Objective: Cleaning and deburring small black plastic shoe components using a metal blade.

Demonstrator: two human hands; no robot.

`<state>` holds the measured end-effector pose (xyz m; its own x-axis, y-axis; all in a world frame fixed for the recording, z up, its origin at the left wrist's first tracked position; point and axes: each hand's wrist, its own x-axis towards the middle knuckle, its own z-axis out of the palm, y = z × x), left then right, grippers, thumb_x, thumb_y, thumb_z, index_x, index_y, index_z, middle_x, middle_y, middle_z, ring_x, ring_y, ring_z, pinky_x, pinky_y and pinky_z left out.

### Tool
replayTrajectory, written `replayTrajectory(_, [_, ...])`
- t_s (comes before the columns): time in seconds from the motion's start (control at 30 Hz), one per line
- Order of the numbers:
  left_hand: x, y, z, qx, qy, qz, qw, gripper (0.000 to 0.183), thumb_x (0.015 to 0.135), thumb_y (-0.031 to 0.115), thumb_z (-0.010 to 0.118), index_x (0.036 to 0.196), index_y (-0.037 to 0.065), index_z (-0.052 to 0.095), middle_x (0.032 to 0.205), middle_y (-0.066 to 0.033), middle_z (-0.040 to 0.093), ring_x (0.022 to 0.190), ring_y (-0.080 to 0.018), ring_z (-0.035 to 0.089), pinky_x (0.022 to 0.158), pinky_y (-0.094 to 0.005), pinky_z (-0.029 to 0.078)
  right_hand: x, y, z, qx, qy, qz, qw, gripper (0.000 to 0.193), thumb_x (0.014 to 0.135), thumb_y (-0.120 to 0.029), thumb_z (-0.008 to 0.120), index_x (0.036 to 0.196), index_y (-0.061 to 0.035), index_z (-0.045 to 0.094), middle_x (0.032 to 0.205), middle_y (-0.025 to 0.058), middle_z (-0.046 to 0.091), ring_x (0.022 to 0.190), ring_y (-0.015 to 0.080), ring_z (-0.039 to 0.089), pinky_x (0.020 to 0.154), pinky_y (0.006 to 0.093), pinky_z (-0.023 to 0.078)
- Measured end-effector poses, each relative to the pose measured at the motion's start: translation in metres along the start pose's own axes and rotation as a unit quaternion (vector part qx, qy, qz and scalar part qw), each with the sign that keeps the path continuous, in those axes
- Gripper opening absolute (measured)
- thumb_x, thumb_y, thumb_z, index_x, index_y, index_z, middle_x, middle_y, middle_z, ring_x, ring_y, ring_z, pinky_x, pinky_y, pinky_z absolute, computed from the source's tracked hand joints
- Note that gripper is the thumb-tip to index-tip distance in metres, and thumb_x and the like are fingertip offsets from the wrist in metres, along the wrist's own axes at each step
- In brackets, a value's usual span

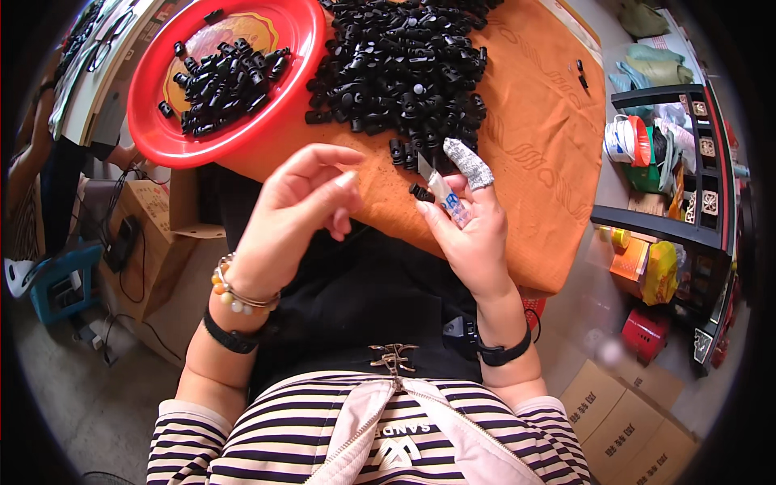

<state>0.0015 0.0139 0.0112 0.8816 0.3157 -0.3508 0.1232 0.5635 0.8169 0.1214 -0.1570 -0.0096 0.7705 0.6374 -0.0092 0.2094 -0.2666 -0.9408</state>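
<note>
While both hands hover apart, right hand (473, 234) pinches a small tool (443, 194) above orange cloth (533, 153).

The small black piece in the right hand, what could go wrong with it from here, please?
The small black piece sits only at the right hand fingertips beside a small blade, over the lap: it might drop. The blade could nick the bare left hand. The black pile lies near the cloth's edge; pieces might roll off.

Right hand (473, 234) pinches, seemingly, a black clip (421, 192); left hand (295, 214) empty.

Glossy plastic bowl (162, 137) — matt cloth (533, 153).
</note>
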Motion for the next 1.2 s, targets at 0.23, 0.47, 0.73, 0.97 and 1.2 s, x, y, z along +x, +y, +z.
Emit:
replayTrajectory(0.23, [-0.001,-0.009,0.016,0.058,-0.078,-0.023,0.995,0.028,0.092,0.018,0.050,0.117,0.004,0.052,0.079,0.0009,0.056,0.061,-0.0026,0.050,0.055,-0.0160,0.043,-0.003,-0.030,-0.002,0.267,-0.101,0.089,0.954,0.059,0.079,0.005,0.061,0.131,-0.0036,0.035,0.093,0.0019,0.050,0.082,0.0036,0.049,0.069,0.0160,0.043])
replayTrajectory(0.47, [0.000,-0.009,0.012,-0.018,-0.089,-0.116,0.989,0.033,0.096,0.032,0.038,0.108,0.005,0.052,0.078,-0.0023,0.057,0.061,-0.0065,0.053,0.053,-0.0177,0.043,-0.006,-0.032,0.006,0.267,-0.101,0.057,0.957,0.063,0.077,0.009,0.060,0.133,-0.0029,0.033,0.096,0.0028,0.046,0.083,0.0074,0.050,0.074,0.0192,0.046])
replayTrajectory(0.73, [-0.001,-0.012,0.011,-0.120,-0.163,-0.145,0.969,0.031,0.094,0.034,0.044,0.104,0.006,0.053,0.083,-0.0020,0.056,0.059,-0.0049,0.047,0.052,-0.0179,0.041,-0.006,-0.037,0.011,0.224,-0.108,-0.020,0.968,0.059,0.079,0.012,0.054,0.132,-0.0056,0.036,0.097,0.0057,0.053,0.078,0.0098,0.059,0.069,0.0213,0.049])
replayTrajectory(0.97, [-0.001,-0.013,0.007,-0.135,-0.137,-0.130,0.973,0.015,0.091,0.020,0.052,0.099,0.008,0.048,0.092,-0.0040,0.058,0.061,-0.0069,0.055,0.050,-0.0168,0.042,-0.007,-0.036,0.013,0.172,-0.111,-0.058,0.977,0.058,0.079,0.012,0.054,0.131,-0.0063,0.037,0.102,0.0065,0.054,0.079,0.0087,0.059,0.067,0.0201,0.048])
replayTrajectory(1.2, [-0.001,-0.011,0.004,-0.187,-0.084,-0.042,0.978,0.022,0.091,0.016,0.051,0.111,0.008,0.044,0.086,-0.0091,0.057,0.052,-0.0080,0.052,0.043,-0.0172,0.042,-0.009,-0.036,0.012,0.218,-0.078,-0.014,0.973,0.051,0.082,0.003,0.060,0.128,-0.0029,0.039,0.103,0.0044,0.051,0.082,0.0058,0.053,0.070,0.0168,0.044])
